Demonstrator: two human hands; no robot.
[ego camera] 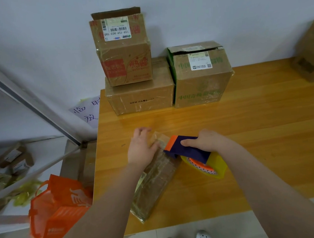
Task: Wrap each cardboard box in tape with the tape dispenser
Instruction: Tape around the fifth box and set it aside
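Both outstretched: left hand (140, 148) presses box (154, 185), right hand (205, 141) grips tape dispenser (185, 151).

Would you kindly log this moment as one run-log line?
left hand: rests on box | right hand: grips dispenser | dispenser: at box's far end | stack: behind box

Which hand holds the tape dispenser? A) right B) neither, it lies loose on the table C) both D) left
A: the right hand grips the tape dispenser by its purple body, while the left hand rests on the long box beside it.
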